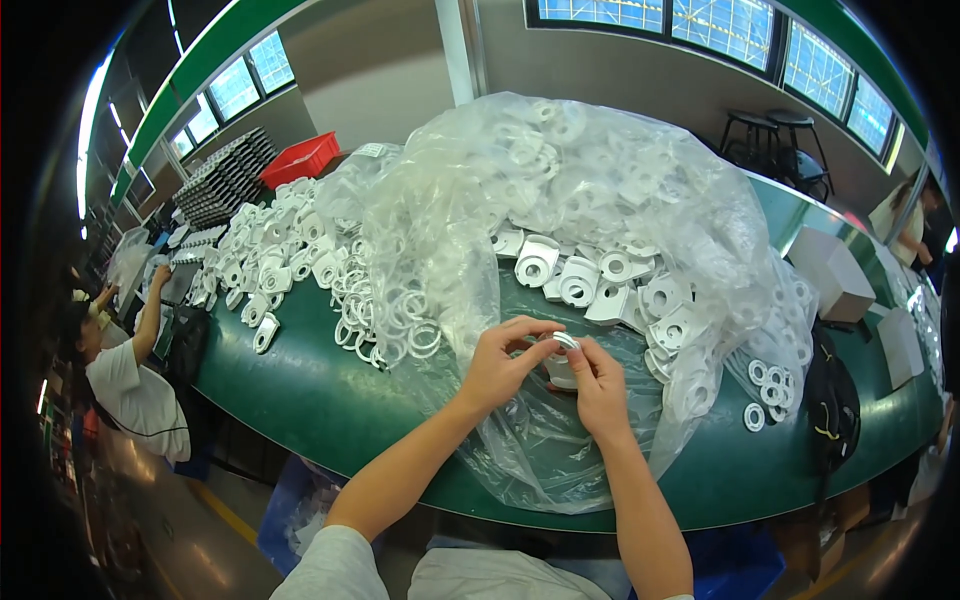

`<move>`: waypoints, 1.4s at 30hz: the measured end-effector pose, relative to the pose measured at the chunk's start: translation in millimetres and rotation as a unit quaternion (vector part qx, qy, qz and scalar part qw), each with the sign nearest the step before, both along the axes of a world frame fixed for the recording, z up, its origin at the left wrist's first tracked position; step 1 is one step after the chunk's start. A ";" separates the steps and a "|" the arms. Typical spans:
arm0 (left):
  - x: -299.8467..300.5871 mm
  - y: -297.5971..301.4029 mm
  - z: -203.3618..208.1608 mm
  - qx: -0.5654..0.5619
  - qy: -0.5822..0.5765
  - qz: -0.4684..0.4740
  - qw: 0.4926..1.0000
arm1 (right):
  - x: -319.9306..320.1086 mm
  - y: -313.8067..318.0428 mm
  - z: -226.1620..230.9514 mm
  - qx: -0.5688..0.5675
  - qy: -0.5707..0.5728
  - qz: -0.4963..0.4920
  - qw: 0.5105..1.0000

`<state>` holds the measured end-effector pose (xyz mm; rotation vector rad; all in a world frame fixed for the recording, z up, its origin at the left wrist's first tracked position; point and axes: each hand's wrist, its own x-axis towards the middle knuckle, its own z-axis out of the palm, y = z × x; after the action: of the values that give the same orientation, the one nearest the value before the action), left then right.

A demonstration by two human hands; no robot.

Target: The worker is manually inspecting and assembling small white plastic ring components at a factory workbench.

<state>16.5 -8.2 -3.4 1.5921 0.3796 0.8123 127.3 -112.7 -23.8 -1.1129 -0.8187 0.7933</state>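
Between my two hands, just above the plastic sheeting near the table's front, is a small white plastic ring [566, 341]. My left hand [508, 360] pinches it from the left with thumb and forefinger. From the right, the fingers of my right hand [598, 385] close on it too. A white part [561, 374] shows below the ring between my hands; its shape is mostly hidden. Beyond my hands, white plates with round holes [578, 282] spill out of a large clear plastic bag [440, 215].
White rings [415, 308] and holed parts [275, 255] are heaped at left, near a red bin [302, 158] and stacked grey trays [228, 175]. A few rings [770, 385], a black bag [832, 395] and white boxes [830, 275] lie at right. A co-worker [135, 380] is at far left.
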 end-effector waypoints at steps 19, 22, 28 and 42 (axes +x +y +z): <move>-15.7 12.7 15.0 0.134 0.103 -0.052 0.984 | -0.5 -6.2 1.4 -0.042 -0.189 -0.054 0.980; -14.0 7.7 15.1 0.174 0.136 -0.028 0.975 | -2.3 -8.5 5.4 -0.074 -0.220 -0.069 0.970; -9.9 -2.8 16.2 0.185 0.097 0.007 0.978 | -2.1 -10.5 12.5 -0.077 -0.248 -0.089 0.962; -9.2 -8.5 17.9 0.255 0.077 0.002 0.964 | -2.0 -10.9 15.8 -0.027 -0.378 -0.187 0.906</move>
<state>7.3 -16.8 14.5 2.1436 0.2967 0.8342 125.3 -123.6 -8.0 -1.5991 -1.1712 0.0302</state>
